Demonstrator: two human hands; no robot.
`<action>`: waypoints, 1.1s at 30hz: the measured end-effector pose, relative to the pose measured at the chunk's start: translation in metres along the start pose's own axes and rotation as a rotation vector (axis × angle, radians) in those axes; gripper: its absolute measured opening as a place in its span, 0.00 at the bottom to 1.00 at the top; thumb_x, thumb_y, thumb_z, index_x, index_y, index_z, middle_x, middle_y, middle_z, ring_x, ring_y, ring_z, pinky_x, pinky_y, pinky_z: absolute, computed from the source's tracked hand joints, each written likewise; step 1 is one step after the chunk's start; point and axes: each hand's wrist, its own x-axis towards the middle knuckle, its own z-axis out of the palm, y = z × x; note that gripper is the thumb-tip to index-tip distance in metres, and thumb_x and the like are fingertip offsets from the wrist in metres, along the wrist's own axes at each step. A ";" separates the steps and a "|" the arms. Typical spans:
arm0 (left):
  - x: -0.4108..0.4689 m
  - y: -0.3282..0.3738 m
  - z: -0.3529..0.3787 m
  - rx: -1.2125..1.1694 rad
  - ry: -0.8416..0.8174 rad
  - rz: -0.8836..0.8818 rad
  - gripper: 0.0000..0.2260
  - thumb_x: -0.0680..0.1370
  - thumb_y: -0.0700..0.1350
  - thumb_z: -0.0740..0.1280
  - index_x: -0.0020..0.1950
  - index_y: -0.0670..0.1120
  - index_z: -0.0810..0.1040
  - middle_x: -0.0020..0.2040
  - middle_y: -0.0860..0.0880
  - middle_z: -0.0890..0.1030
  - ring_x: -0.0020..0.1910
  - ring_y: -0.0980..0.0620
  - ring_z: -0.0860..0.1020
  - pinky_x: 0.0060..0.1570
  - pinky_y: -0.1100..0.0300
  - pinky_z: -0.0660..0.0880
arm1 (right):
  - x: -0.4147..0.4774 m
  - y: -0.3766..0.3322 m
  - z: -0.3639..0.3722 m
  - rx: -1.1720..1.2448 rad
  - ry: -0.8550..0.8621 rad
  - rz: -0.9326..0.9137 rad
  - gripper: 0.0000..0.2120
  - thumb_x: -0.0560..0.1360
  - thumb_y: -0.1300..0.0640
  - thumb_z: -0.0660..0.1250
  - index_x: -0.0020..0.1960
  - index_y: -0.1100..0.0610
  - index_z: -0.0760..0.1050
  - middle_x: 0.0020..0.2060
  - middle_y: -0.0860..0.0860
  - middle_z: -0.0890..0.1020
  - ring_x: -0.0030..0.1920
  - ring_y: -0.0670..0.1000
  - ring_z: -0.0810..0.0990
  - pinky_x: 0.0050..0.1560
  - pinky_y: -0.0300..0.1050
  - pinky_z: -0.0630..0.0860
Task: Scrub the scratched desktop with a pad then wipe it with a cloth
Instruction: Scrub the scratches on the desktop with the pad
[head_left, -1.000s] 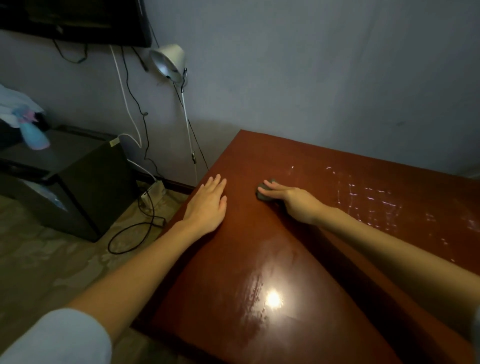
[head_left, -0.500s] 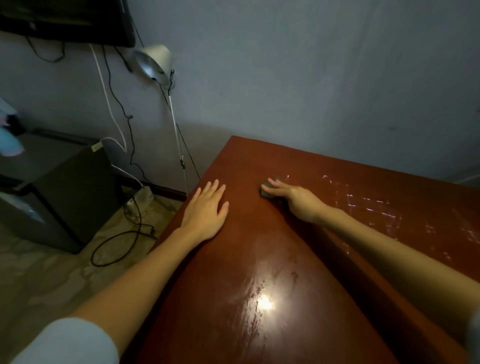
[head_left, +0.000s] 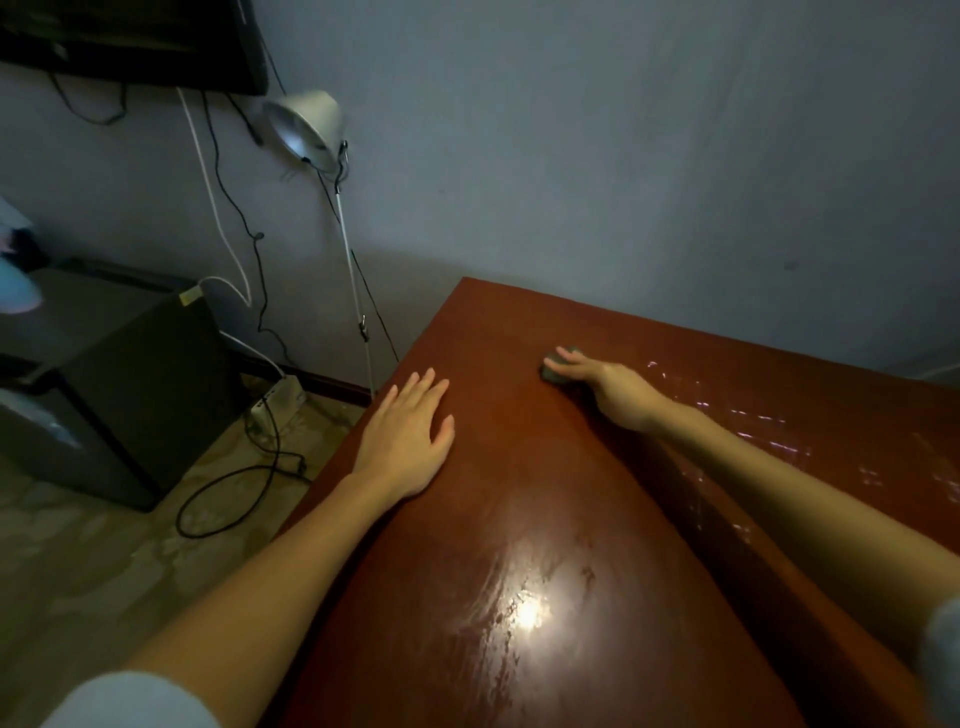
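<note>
**A:** Left hand (head_left: 408, 439) is spread flat on the desktop (head_left: 519, 519), mid-frame, holding nothing.

**B:** Yep. Just right of it, the right hand (head_left: 608, 387) presses the dark pad (head_left: 551, 375), fingers nearly straight, so the pad's mostly hidden. It's slid slightly further from the left hand than a second ago. Left hasn't budged.

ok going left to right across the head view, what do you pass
dark cabinet → lamp → left hand flat on the desktop → pad → right hand with fingers on the pad → pale scratches
</note>
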 end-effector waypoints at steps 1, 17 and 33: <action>0.000 0.000 0.000 -0.006 0.003 -0.001 0.24 0.82 0.54 0.51 0.78 0.51 0.55 0.79 0.52 0.53 0.77 0.56 0.49 0.74 0.59 0.44 | 0.011 0.001 -0.002 -0.008 -0.007 0.031 0.37 0.74 0.77 0.51 0.74 0.45 0.61 0.76 0.48 0.57 0.76 0.51 0.55 0.74 0.51 0.58; -0.001 0.000 -0.002 -0.022 0.010 -0.002 0.24 0.82 0.54 0.52 0.78 0.51 0.56 0.79 0.53 0.53 0.77 0.56 0.49 0.73 0.61 0.43 | 0.045 0.010 -0.001 0.040 0.030 0.057 0.39 0.71 0.78 0.49 0.74 0.48 0.63 0.76 0.50 0.58 0.76 0.52 0.54 0.75 0.50 0.56; -0.002 0.003 -0.005 -0.026 0.022 -0.001 0.24 0.82 0.54 0.52 0.78 0.52 0.56 0.78 0.54 0.52 0.77 0.57 0.48 0.74 0.62 0.43 | 0.069 0.041 -0.008 0.012 0.044 0.112 0.39 0.71 0.78 0.50 0.75 0.49 0.61 0.77 0.52 0.55 0.77 0.54 0.53 0.74 0.50 0.55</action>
